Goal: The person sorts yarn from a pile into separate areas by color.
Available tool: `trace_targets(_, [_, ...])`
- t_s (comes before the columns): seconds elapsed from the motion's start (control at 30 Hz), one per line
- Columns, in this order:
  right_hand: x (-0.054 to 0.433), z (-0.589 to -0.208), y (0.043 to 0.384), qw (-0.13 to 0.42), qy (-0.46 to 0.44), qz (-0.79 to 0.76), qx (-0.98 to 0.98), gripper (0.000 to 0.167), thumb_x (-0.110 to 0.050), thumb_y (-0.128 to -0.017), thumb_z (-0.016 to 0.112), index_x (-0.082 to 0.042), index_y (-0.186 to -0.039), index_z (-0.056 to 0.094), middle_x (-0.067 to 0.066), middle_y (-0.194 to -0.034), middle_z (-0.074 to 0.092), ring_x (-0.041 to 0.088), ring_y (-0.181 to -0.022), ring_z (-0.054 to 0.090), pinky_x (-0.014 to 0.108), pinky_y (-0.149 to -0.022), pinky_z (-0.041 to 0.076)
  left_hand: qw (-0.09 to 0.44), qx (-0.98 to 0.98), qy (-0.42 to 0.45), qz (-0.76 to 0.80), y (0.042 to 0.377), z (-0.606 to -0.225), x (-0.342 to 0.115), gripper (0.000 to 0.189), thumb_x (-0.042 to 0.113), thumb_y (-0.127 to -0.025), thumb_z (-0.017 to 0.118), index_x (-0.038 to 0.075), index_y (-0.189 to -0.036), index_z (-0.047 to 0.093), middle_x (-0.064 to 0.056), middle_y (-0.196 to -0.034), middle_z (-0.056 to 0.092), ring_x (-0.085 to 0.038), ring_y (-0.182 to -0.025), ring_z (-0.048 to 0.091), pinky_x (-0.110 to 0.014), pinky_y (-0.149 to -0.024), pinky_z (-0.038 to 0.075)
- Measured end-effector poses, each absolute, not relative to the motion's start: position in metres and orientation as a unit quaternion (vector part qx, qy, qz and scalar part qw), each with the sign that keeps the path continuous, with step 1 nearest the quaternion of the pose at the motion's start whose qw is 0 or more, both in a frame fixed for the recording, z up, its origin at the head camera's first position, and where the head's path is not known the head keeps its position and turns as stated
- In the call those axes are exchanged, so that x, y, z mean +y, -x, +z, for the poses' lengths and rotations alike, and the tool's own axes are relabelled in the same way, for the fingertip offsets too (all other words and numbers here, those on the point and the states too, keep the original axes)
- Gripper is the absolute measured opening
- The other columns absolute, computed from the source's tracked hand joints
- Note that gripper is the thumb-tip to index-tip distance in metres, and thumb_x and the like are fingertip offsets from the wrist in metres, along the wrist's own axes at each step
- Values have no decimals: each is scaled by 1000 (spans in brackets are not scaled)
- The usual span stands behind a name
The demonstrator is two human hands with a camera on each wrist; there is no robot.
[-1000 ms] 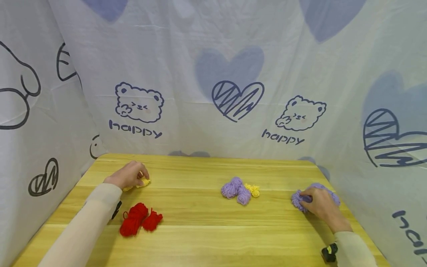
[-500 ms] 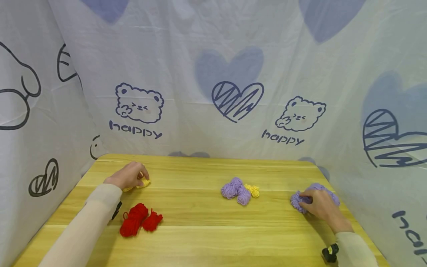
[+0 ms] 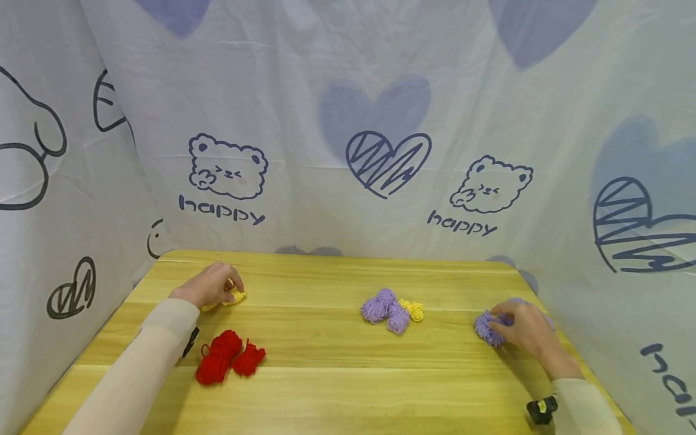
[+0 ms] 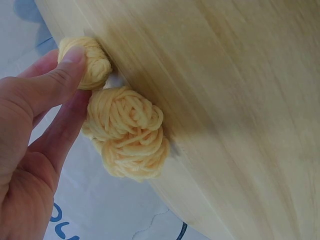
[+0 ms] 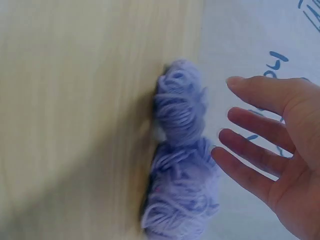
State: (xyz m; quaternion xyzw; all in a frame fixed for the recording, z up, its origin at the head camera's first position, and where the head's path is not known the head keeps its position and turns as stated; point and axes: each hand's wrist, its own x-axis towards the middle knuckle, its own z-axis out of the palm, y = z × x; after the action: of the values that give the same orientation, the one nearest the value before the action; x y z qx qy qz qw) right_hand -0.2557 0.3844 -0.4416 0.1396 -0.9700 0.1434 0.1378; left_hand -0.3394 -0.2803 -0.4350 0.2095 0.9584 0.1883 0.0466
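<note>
My left hand (image 3: 209, 286) is at the table's far left, over yellow yarn. In the left wrist view, its thumb and fingers pinch a small yellow yarn ball (image 4: 96, 67). A larger bundle of yellow yarn (image 4: 131, 135) lies right beside that ball. Over on the right side, my right hand (image 3: 530, 333) hovers above two light purple yarn balls. The right wrist view shows its fingers spread and slightly bent, holding nothing. Below them the smaller purple yarn ball (image 5: 180, 107) and the larger purple yarn ball (image 5: 182, 197) lie end to end.
Two red yarn bundles, a larger red bundle (image 3: 219, 357) and a smaller red bundle (image 3: 249, 359), lie near my left forearm. Mid-table sit purple yarn balls (image 3: 375, 309) beside a small yellow yarn bundle (image 3: 411, 310). Printed cloth (image 3: 304, 199) hangs behind and along both sides of the wooden table (image 3: 337, 399).
My right hand has opened and drawn up and slightly to the right, away from the purple yarn. My left hand stays in place on the yellow yarn.
</note>
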Motion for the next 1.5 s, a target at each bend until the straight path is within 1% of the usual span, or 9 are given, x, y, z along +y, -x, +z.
trace_targets(0.07, [380, -438, 256, 146, -150, 148, -966, 21, -14, -82, 86, -5, -100, 80, 16, -101, 78, 34, -89, 73, 52, -77, 62, 45, 958, -211, 188, 339, -435, -280, 23, -4, -78, 85, 10, -96, 83, -14, -110, 76, -32, -98, 72, -49, -89, 63])
trace_targets(0.13, [375, -434, 256, 153, -162, 150, -963, 21, -14, -82, 86, -6, -101, 79, 16, -104, 78, 35, -89, 74, 53, -77, 62, 45, 959, -210, 188, 339, -434, -281, 23, -4, -78, 84, 9, -96, 83, -14, -110, 76, -32, -98, 72, -49, -89, 63])
trace_targets(0.3, [359, -425, 256, 142, -179, 171, -958, 26, -16, -83, 86, -8, -106, 78, 13, -107, 78, 34, -91, 73, 48, -73, 63, 48, 958, -205, 194, 338, -434, -279, 23, -5, -78, 85, 8, -96, 82, -15, -111, 76, -34, -100, 72, -50, -90, 63])
trace_targets(0.5, [341, -423, 258, 115, -189, 206, -953, 29, -11, -84, 84, -5, -111, 76, 15, -111, 77, 35, -97, 72, 44, -73, 64, 49, 958, -203, 197, 337, -434, -278, 23, -5, -78, 84, 8, -96, 82, -15, -111, 75, -33, -100, 72, -50, -90, 63])
trace_targets(0.67, [327, -425, 260, 106, -199, 217, -950, 29, -12, -85, 84, -7, -112, 75, 13, -112, 77, 31, -96, 72, 40, -73, 64, 44, 958, -212, 189, 338, -434, -279, 22, -4, -78, 85, 9, -96, 82, -14, -109, 76, -32, -98, 72, -50, -89, 63])
trace_targets(0.8, [319, -426, 263, 102, -201, 220, -949, 29, -14, -85, 84, -8, -113, 75, 11, -111, 77, 29, -96, 72, 41, -75, 64, 44, 957, -216, 188, 338, -434, -278, 22, -5, -78, 85, 9, -95, 83, -13, -109, 76, -31, -97, 72, -50, -89, 63])
trace_targets(1.1, [303, -425, 267, 93, -211, 230, -945, 26, -13, -85, 84, -9, -109, 76, 11, -109, 77, 30, -94, 71, 43, -77, 64, 48, 958, -208, 191, 339, -435, -280, 23, -5, -78, 84, 9, -96, 82, -14, -111, 76, -32, -98, 72, -52, -91, 62])
trace_targets(1.23, [295, -424, 270, 93, -224, 237, -941, 26, -11, -83, 85, -7, -108, 76, 14, -108, 77, 31, -92, 71, 45, -76, 64, 46, 958, -208, 193, 339, -436, -281, 23, -5, -78, 84, 9, -96, 82, -15, -111, 76, -33, -98, 72, -52, -91, 62])
trace_targets(1.5, [283, -430, 276, 84, -251, 245, -933, 30, -8, -84, 83, -1, -112, 74, 18, -109, 76, 34, -91, 71, 46, -77, 64, 46, 959, -203, 191, 339, -436, -280, 23, -5, -78, 84, 10, -96, 83, -13, -111, 76, -31, -98, 72, -50, -91, 62])
